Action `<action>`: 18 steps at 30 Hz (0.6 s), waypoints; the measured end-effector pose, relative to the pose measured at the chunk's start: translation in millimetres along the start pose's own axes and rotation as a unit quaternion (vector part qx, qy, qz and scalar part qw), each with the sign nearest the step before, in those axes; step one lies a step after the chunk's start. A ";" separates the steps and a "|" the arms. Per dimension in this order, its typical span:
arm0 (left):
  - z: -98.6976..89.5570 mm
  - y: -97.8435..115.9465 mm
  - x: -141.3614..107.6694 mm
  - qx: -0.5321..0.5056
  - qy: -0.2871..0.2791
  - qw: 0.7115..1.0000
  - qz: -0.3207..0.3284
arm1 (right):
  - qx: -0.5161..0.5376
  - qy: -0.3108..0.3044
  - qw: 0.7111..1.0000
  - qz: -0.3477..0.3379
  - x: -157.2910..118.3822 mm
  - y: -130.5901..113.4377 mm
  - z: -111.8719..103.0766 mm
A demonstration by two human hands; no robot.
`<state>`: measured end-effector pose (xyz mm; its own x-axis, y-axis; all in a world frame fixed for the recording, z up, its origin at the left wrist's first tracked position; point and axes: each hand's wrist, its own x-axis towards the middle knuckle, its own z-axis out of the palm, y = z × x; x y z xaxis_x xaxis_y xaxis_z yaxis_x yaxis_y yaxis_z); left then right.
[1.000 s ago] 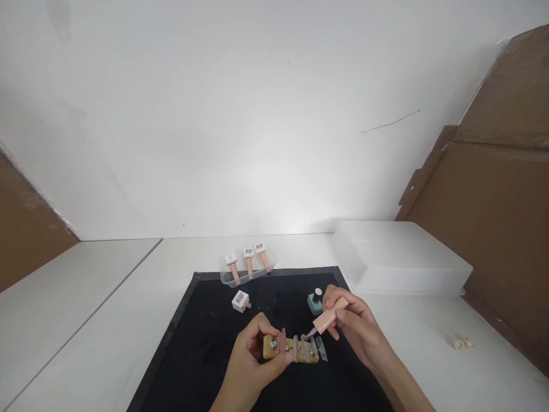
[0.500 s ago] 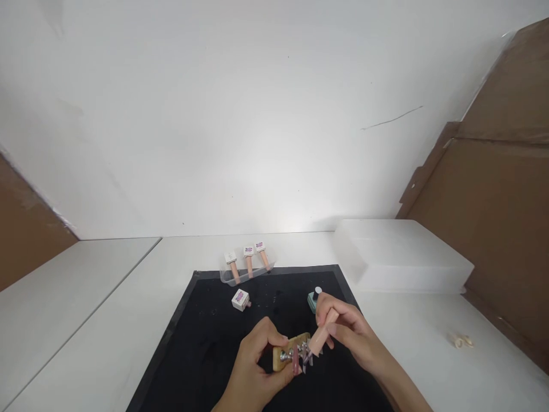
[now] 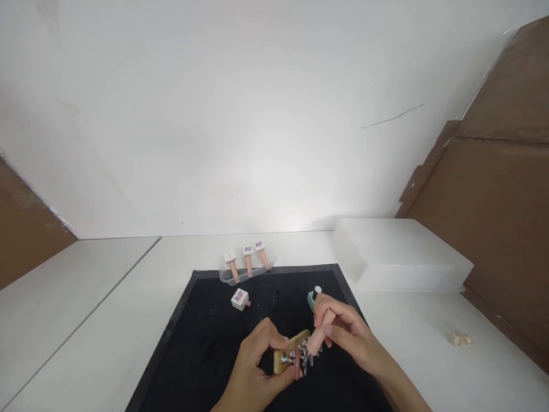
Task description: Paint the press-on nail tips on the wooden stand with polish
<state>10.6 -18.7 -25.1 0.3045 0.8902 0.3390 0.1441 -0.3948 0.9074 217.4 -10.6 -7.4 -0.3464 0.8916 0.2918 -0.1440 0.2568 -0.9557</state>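
My left hand [image 3: 259, 363] is closed on the left end of a wooden nail-tip stand [image 3: 278, 363], thumb on top and fingers below. Several false nail tips on metal posts stick out from its near side; one tip [image 3: 297, 365] is glossy pink, while others look greyish-purple. My right hand [image 3: 351, 332] pinches a pale pink nail polish brush cap [image 3: 318, 339], tilted down to the left. Its brush end is at the greyish nail tips; the exact contact is too small to make out. Behind lies an uncapped white polish bottle [image 3: 240, 299], its neck pointing right.
A clear tray [image 3: 244, 279] at the mat's far edge holds three polish bottles [image 3: 247, 252] with pink caps. A green bottle [image 3: 311, 300] with a dark and white top stands behind my right hand. A white foam block [image 3: 407, 257] and small beige rings [image 3: 460, 340] are at right.
My right hand has shifted slightly left with the brush cap, keeping it over the nail tips. The stand has tilted a little in my left hand, which stays in place.
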 end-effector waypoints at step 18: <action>2.2 -15.5 -3.8 0.010 0.004 0.993 0.119 | 0.060 0.118 0.991 0.018 4.3 7.8 3.2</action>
<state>9.2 -16.5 -41.0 0.3247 0.7734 0.5444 0.0875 -0.5977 0.7969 211.8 -5.9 -13.4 -0.1292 0.9654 0.2267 -0.2487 0.1898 -0.9498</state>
